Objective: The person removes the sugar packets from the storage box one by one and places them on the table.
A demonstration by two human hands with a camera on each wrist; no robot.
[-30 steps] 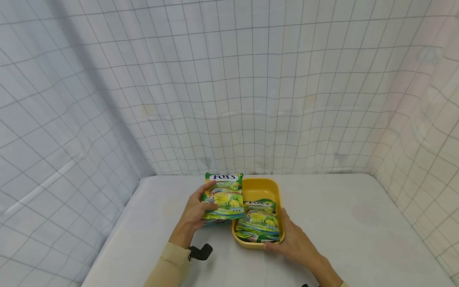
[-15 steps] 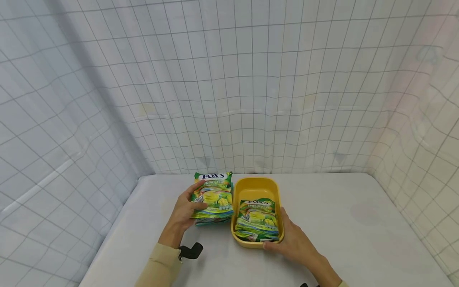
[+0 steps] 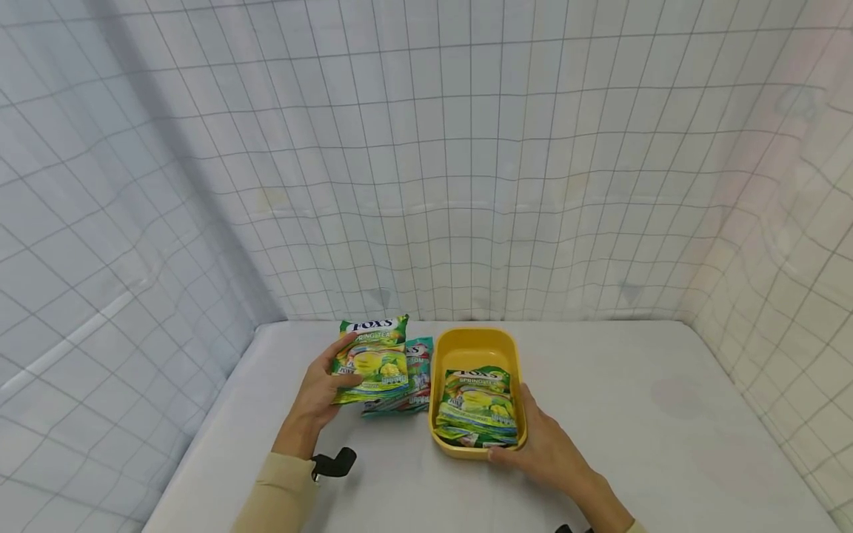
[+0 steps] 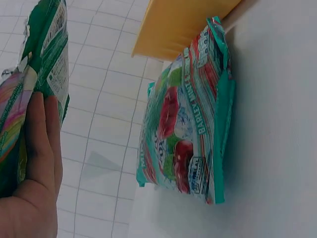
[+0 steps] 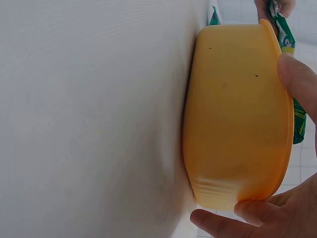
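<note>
My left hand (image 3: 316, 392) holds up a green and yellow FOX'S Spring Tea candy bag (image 3: 375, 363) by its left side, thumb in front and fingers behind. Partly behind it, a teal FOX'S candy bag (image 3: 418, 374) with red fruit prints lies on the table. The left wrist view shows this teal bag (image 4: 181, 124) apart from the hand. A yellow plastic tub (image 3: 474, 342) stands just to its right, with another Spring Tea bag (image 3: 478, 400) inside and more wrapper under that. My right hand (image 3: 549, 448) grips the tub's near right side, thumb and fingers against its rim and wall.
A white table (image 3: 620, 414) carries everything. White grid-patterned cloth (image 3: 466, 222) hangs behind it and along both sides. Black wrist gear (image 3: 335, 463) sits by the left sleeve.
My left hand has moved left with the Spring Tea bag, away from the tub, uncovering more of the teal bag. The right hand and tub stay nearly in place.
</note>
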